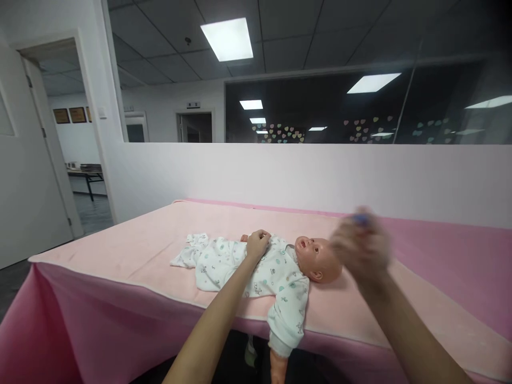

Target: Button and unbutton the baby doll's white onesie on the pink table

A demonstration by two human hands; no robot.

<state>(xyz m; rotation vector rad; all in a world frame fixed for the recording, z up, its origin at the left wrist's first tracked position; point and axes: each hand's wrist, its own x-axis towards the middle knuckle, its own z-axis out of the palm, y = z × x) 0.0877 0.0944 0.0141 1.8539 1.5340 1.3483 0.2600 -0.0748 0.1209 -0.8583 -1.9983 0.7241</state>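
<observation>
A baby doll (316, 256) in a white printed sleepsuit (224, 261) lies on its back, head toward the right. Its near arm hangs over the table's front edge, and one small doll hand shows on the far side of the torso. My left hand (258, 244) is on the doll's torso, fingers curled down over the far side of the suit; their tips are partly hidden. Raised beside the doll's head, my right hand (362, 245) is smeared by motion and closed around a small blue thing (361, 219), too blurred to name.
A pale pink blanket (140, 229) covers the table, over a darker pink cloth (452, 256). Behind it runs a white half wall (320, 170) with glass above. An open door (32, 149) stands at the left. A green-white object (250, 354) hangs below the front edge.
</observation>
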